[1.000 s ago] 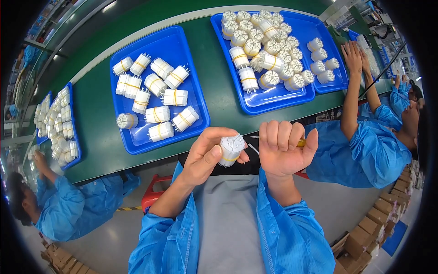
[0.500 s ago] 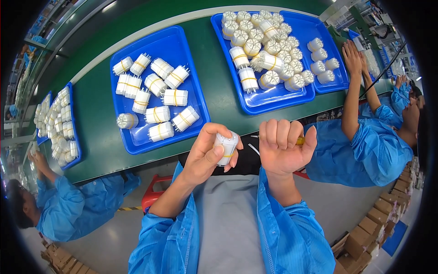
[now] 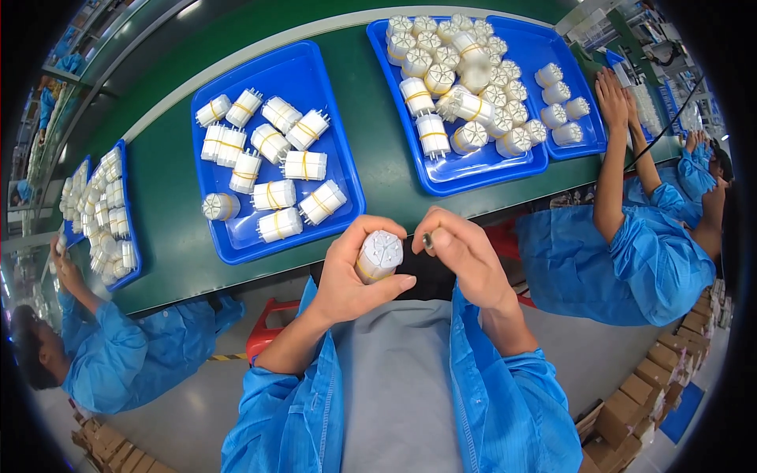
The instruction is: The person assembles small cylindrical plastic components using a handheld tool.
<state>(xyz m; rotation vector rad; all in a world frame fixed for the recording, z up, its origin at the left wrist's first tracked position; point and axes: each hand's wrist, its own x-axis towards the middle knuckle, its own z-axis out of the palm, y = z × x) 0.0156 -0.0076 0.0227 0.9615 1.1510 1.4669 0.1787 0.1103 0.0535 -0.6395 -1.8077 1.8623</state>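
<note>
My left hand is closed round a white cylindrical part with a yellow rubber band. The part's segmented end face is turned up toward me. Just to its right, my right hand is closed on a small tool with a dark metallic end; most of the tool is hidden by the fingers. The metallic end points toward the white part and stands apart from it.
A blue tray of banded white cylinders lies on the green bench. A fuller blue tray sits to its right. Co-workers in blue sit on both sides. A red stool stands below the bench.
My right hand has moved left toward the white part and turned, so the tool's metallic end shows instead of its yellow part. The white part has tilted, its end face now toward me.
</note>
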